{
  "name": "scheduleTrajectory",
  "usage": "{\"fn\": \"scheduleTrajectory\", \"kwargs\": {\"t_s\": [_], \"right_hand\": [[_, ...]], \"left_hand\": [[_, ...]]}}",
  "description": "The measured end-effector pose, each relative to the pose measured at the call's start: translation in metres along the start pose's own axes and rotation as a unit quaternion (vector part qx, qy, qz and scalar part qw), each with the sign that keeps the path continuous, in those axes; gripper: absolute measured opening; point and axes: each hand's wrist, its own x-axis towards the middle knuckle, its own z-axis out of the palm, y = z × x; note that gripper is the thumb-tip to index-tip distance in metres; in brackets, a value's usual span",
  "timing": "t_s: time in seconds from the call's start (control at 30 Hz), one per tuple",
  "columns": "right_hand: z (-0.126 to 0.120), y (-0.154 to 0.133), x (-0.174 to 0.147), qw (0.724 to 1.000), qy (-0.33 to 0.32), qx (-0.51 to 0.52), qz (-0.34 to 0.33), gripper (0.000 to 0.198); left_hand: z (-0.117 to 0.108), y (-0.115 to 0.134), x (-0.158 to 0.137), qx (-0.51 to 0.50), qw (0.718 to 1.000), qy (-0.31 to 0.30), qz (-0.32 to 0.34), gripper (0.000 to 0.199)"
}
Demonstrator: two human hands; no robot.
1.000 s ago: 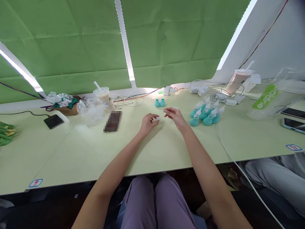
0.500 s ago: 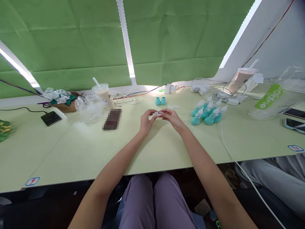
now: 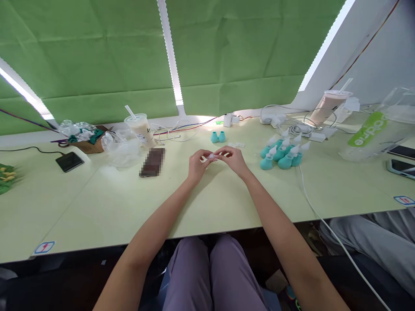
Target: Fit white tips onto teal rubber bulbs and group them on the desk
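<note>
Over the middle of the table [image 3: 220,198], my left hand [image 3: 197,165] and my right hand [image 3: 234,160] meet at the fingertips. Both are closed in a pinch on one small whitish, translucent plastic piece [image 3: 212,156], mostly hidden by the fingers. Just beyond them stand two teal rubber bulbs [image 3: 218,137] without tips. A few small clear plastic pieces [image 3: 238,145] lie behind my right hand. To the right is a group of several teal bulbs [image 3: 285,160] with pointed white translucent nozzles on top.
On the left are a dark phone [image 3: 153,162], a crumpled clear plastic bag [image 3: 119,149], a milk tea cup [image 3: 141,129] and a box of wrappers [image 3: 86,138]. A white cable [image 3: 306,194] crosses the table's right side. Another cup [image 3: 329,108] and a large plastic bag [image 3: 369,134] stand farther right.
My fingers have shifted slightly around the small plastic piece, with the right fingertips now over its top. The bulbs and other things on the table have stayed put.
</note>
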Motion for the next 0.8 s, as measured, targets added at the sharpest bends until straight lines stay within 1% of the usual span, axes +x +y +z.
{"fn": "scheduleTrajectory", "kwargs": {"t_s": [0.1,0.27,0.53,0.67,0.8], "right_hand": [[0.001,-0.001,0.000,1.000,0.001,-0.021,-0.018,0.021],[0.001,0.008,0.004,1.000,-0.006,0.016,0.023,0.024],[0.000,0.006,0.004,0.999,-0.015,0.035,0.031,0.028],[0.001,0.005,0.003,0.997,-0.021,0.058,0.053,0.029],[0.001,0.005,0.002,0.997,-0.030,0.054,0.055,0.029]], "left_hand": [[0.001,-0.001,0.000,-0.008,1.000,-0.002,-0.006,0.026],[0.002,-0.002,0.000,-0.008,1.000,-0.003,-0.008,0.029],[0.000,0.000,-0.001,-0.004,1.000,0.008,-0.007,0.031],[0.000,0.000,-0.002,0.008,1.000,-0.001,0.012,0.030],[0.000,-0.002,-0.004,0.028,0.999,0.004,0.034,0.030]]}}
